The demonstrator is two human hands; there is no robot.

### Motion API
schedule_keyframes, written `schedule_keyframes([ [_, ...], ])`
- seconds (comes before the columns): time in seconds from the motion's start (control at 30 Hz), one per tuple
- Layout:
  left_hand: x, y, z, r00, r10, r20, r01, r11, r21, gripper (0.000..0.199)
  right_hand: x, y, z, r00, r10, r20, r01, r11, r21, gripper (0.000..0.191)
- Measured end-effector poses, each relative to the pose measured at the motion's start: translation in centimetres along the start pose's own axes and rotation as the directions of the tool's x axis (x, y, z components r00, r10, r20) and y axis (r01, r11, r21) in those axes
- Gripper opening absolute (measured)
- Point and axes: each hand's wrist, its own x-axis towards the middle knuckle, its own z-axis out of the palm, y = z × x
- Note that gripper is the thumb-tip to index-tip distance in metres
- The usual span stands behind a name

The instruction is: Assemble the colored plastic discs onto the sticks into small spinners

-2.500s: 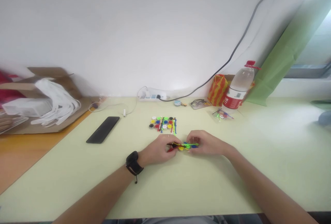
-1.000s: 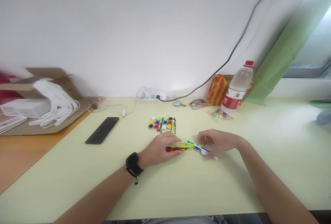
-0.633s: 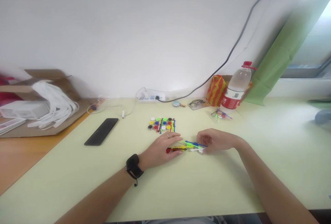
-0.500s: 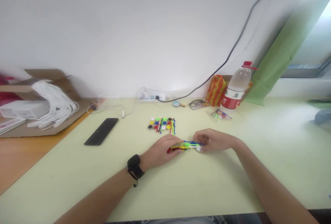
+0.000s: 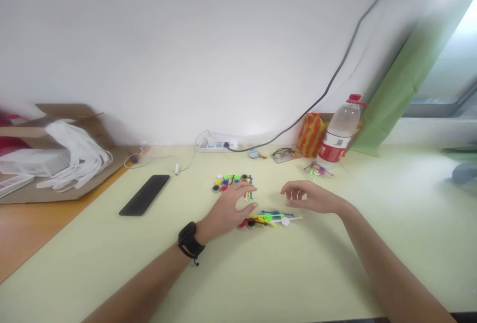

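Note:
A loose pile of coloured arrow-shaped pieces and discs [image 5: 267, 217] lies on the pale green table, in red, black, yellow, green, blue and white. My left hand [image 5: 227, 209], with a ring and a black wristband, is open at the pile's left end, thumb and fingers apart, holding nothing. To the right, above the table, my right hand [image 5: 307, 196] is open with curled, spread fingers and holds nothing. Behind my left hand sits a group of round discs and thin sticks [image 5: 233, 182], partly covered by that hand.
A black phone [image 5: 144, 195] lies at the left, near a cardboard box [image 5: 80, 186] with white straps. Along the wall are a power strip [image 5: 214, 148], glasses [image 5: 285, 153], a striped bag [image 5: 310, 134] and a water bottle [image 5: 337, 134]. Near the bottle lie more coloured pieces [image 5: 318, 169].
Both hands have let go of the coloured pieces and opened. The pieces now lie spread on the table, and my left hand has shifted slightly left.

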Motion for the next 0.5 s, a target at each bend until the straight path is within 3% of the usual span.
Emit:
schedule_keyframes([
  [0.13,3.1,-1.3,-1.6,0.997,0.006,-0.077,-0.002,0.999,0.047,0.055,0.2,0.1,-1.8,0.997,0.026,-0.074,-0.035,0.993,-0.111,0.039],
  [0.3,9.8,-4.9,-3.3,0.990,0.093,-0.108,-0.073,0.981,0.178,0.049,0.9,-1.1,-6.0,0.996,0.015,-0.094,-0.031,0.983,-0.180,0.039],
  [0.5,18.1,-9.2,-3.0,0.999,-0.016,-0.047,0.030,0.949,0.313,0.047,1.9,-3.7,-10.4,0.962,0.020,-0.273,-0.058,0.990,-0.131,0.043],
])
